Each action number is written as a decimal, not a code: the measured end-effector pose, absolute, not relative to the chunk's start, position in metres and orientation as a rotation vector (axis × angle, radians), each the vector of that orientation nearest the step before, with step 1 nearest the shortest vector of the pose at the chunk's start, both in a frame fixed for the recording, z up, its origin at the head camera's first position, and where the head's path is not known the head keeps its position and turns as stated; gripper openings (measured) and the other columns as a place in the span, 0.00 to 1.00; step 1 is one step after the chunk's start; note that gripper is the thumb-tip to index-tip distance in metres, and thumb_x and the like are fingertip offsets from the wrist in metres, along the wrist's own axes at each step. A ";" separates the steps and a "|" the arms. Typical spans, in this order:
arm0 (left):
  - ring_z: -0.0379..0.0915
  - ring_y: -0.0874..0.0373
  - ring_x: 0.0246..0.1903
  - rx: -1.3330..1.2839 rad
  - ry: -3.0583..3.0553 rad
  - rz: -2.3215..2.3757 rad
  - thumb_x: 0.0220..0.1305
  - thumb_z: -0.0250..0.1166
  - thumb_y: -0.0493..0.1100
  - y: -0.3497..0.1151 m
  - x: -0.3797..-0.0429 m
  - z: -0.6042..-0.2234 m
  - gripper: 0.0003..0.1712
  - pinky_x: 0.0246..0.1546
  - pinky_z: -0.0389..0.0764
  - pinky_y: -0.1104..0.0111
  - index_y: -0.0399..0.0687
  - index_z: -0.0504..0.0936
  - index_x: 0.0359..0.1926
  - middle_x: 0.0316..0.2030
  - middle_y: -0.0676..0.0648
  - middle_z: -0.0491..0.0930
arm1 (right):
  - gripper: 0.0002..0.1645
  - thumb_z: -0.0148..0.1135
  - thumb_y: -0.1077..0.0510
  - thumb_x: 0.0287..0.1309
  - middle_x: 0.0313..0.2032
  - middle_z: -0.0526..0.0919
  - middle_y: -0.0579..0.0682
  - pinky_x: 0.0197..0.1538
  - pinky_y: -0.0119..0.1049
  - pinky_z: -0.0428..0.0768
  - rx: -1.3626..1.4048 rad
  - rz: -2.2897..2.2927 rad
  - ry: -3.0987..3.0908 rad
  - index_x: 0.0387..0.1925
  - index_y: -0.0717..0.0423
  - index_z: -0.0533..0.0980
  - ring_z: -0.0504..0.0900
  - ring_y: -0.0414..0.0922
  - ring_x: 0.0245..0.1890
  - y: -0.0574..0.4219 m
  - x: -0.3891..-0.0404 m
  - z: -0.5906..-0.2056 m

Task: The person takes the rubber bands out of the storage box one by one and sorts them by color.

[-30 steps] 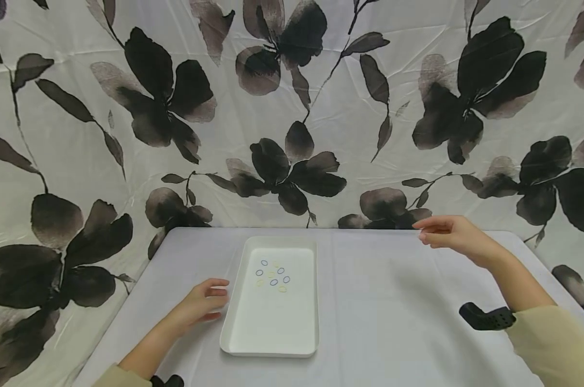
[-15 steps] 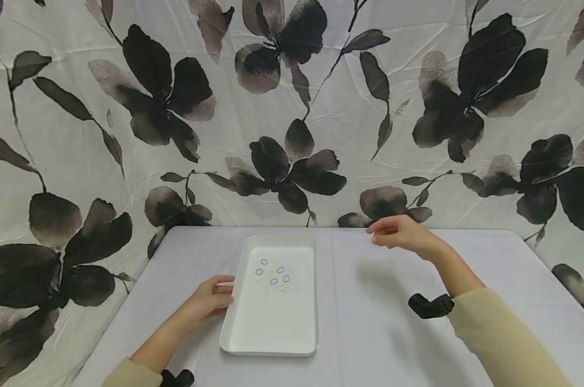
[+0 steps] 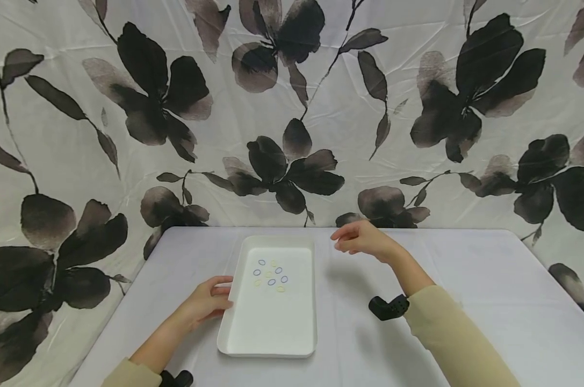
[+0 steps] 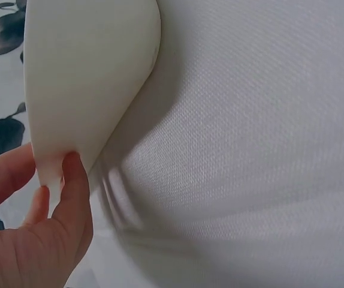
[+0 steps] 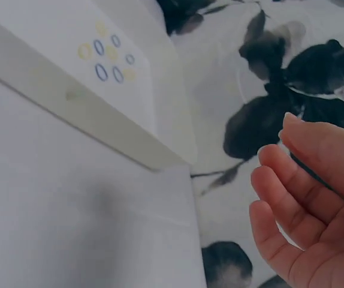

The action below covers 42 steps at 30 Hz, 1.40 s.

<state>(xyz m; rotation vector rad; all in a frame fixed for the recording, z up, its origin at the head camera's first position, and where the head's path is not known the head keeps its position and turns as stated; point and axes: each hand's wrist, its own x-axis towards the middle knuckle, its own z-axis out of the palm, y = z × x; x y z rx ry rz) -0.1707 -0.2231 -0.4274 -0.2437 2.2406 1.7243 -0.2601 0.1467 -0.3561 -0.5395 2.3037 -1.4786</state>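
A white rectangular tray [image 3: 267, 328] lies on the table, holding several thin blue and yellow rings [image 3: 271, 282] scattered over its far half. At the tray's left side is my left hand [image 3: 202, 303]. In the left wrist view its fingertips touch the tray's outer wall [image 4: 94, 66] near the rim, the fingers loosely bent. My right hand [image 3: 366, 240] hovers beyond the tray's far right corner, above the table, with its shadow below. Its fingers are relaxed and slightly curved, and the right wrist view shows nothing between the fingers [image 5: 280, 198].
A white cloth covers the table [image 3: 466, 301]. Behind it hangs a white curtain [image 3: 369, 123] printed with dark flowers, close to the table's back edge. A black wrist device [image 3: 388, 308] sticks out below the right sleeve [image 3: 446, 328].
My right hand has swept left across the table's far side toward the tray. My left hand has moved slightly right and now touches the tray's side. The rings lie as before.
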 end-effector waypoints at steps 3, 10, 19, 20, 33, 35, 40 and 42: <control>0.75 0.46 0.45 -0.253 2.248 1.725 0.50 0.62 0.23 -0.225 -0.170 -0.427 0.36 0.39 0.79 0.60 0.31 0.61 0.62 0.53 0.29 0.70 | 0.16 0.61 0.63 0.55 0.36 0.82 0.52 0.43 0.42 0.78 -0.514 -1.483 2.287 0.45 0.67 0.77 0.79 0.46 0.37 0.129 -0.260 -0.360; 0.76 0.49 0.42 -0.267 2.248 1.721 0.50 0.63 0.23 -0.227 -0.168 -0.428 0.37 0.39 0.80 0.60 0.31 0.61 0.62 0.51 0.30 0.72 | 0.12 0.63 0.65 0.53 0.31 0.82 0.50 0.37 0.36 0.79 -0.408 -1.490 2.290 0.41 0.65 0.79 0.78 0.44 0.30 0.091 -0.261 -0.373; 0.76 0.50 0.42 -0.233 2.270 1.730 0.50 0.61 0.22 -0.228 -0.167 -0.429 0.36 0.38 0.80 0.60 0.32 0.62 0.62 0.50 0.31 0.72 | 0.12 0.65 0.65 0.51 0.25 0.80 0.49 0.31 0.32 0.78 -0.337 -1.499 2.282 0.39 0.67 0.80 0.76 0.42 0.25 0.053 -0.259 -0.389; 0.76 0.50 0.42 -0.228 2.270 1.730 0.50 0.61 0.22 -0.228 -0.167 -0.429 0.36 0.38 0.80 0.60 0.32 0.62 0.62 0.50 0.30 0.72 | 0.11 0.65 0.66 0.51 0.25 0.80 0.49 0.30 0.31 0.77 -0.332 -1.499 2.284 0.38 0.67 0.80 0.76 0.42 0.24 0.050 -0.259 -0.392; 0.76 0.49 0.41 -0.244 2.276 1.727 0.50 0.60 0.20 -0.225 -0.170 -0.430 0.35 0.37 0.80 0.60 0.32 0.63 0.61 0.48 0.32 0.73 | 0.08 0.67 0.69 0.47 0.19 0.75 0.47 0.24 0.27 0.73 -0.233 -1.491 2.370 0.33 0.68 0.81 0.71 0.39 0.18 0.015 -0.256 -0.416; 0.76 0.49 0.41 -0.241 2.276 1.725 0.50 0.60 0.20 -0.225 -0.171 -0.429 0.34 0.37 0.80 0.60 0.32 0.63 0.61 0.48 0.32 0.73 | 0.07 0.67 0.69 0.47 0.19 0.74 0.47 0.23 0.26 0.71 -0.218 -1.463 2.406 0.32 0.66 0.81 0.70 0.39 0.19 0.012 -0.256 -0.421; 0.76 0.49 0.41 -0.246 2.264 1.738 0.50 0.60 0.20 -0.223 -0.172 -0.429 0.35 0.37 0.80 0.60 0.32 0.63 0.61 0.48 0.32 0.74 | 0.06 0.69 0.70 0.43 0.20 0.74 0.47 0.23 0.27 0.70 -0.223 -1.401 2.517 0.28 0.64 0.81 0.69 0.39 0.20 0.005 -0.254 -0.430; 0.77 0.49 0.41 -0.253 2.262 1.746 0.50 0.60 0.19 -0.222 -0.172 -0.430 0.35 0.36 0.80 0.60 0.32 0.63 0.60 0.48 0.32 0.74 | 0.05 0.69 0.70 0.42 0.19 0.74 0.47 0.23 0.27 0.69 -0.221 -1.384 2.562 0.27 0.63 0.81 0.69 0.39 0.20 0.004 -0.254 -0.433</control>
